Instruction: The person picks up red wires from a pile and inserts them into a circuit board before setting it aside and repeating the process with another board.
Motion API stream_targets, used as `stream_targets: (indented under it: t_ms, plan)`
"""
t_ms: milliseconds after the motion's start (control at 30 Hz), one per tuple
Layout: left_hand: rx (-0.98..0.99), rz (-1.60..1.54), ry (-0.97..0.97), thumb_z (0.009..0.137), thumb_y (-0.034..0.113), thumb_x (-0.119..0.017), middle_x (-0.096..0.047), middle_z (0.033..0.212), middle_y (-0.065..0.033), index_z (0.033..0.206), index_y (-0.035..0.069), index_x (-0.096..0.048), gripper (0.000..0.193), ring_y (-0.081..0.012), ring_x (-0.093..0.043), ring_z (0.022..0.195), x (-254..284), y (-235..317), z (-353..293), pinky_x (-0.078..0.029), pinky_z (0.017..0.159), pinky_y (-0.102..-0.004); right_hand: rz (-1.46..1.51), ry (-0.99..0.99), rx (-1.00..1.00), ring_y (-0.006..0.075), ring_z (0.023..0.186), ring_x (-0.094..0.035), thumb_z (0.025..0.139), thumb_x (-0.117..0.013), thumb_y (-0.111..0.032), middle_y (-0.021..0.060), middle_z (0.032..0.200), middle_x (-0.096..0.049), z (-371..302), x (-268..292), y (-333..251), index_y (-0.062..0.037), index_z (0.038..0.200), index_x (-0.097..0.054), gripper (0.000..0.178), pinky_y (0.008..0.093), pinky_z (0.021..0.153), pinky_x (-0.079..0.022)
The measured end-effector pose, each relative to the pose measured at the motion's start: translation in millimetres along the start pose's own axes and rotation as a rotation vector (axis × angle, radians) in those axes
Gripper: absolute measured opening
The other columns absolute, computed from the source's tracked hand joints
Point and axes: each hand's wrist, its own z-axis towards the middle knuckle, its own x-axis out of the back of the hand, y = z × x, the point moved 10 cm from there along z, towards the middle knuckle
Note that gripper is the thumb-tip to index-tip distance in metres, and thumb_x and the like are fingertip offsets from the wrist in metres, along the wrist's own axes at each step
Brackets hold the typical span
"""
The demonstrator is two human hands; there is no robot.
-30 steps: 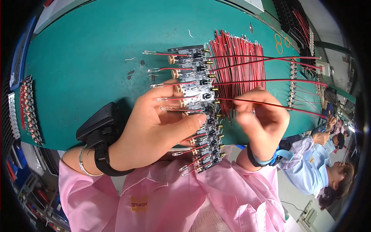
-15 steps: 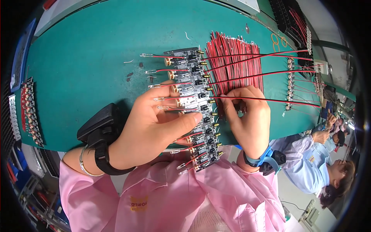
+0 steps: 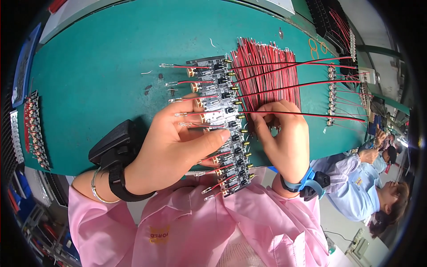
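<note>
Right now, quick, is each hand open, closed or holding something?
Left hand: closed, holding the strip of circuit boards.
Right hand: curled at the red wires; whether it grips any cannot be told.

On the desk (image 3: 106, 66) before us, we find a wire bundle (image 3: 267, 75) right of the board strip (image 3: 215, 116) in the left hand (image 3: 173, 135); the right hand (image 3: 287, 127) is at the bundle's near end. Farther right lies a second strip (image 3: 332, 95) (rubber bands (image 3: 314, 48) sit behind it), and at the far left, a third strip (image 3: 35, 129).
</note>
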Motion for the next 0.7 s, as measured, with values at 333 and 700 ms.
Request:
stream_targets:
  t_ms: [333,700]
  plan:
    - [0.010,-0.018,-0.051,0.077,0.001,-0.057,-0.057,0.096,-0.0068,0.106,0.000,-0.048,0.030,-0.0121,-0.058,0.080,-2,2,-1,-0.053,0.060,-0.0253,0.278,-0.049,-0.131,0.0064,0.059,-0.050,0.076,-0.059,0.000,0.0041,0.070,-0.056,-6,9,19,0.0025,0.090,-0.055,0.015,0.0196,0.055,-0.040]
    - [0.020,-0.024,-0.014,0.077,0.001,-0.058,-0.057,0.095,-0.0070,0.106,0.000,-0.047,0.031,-0.0126,-0.058,0.079,0,1,0,-0.054,0.060,-0.0262,0.354,-0.021,-0.246,0.0033,0.062,-0.047,0.079,-0.058,-0.002,-0.0003,0.072,-0.053,-15,13,49,0.0040,0.094,-0.054,0.017,0.0159,0.054,-0.037]
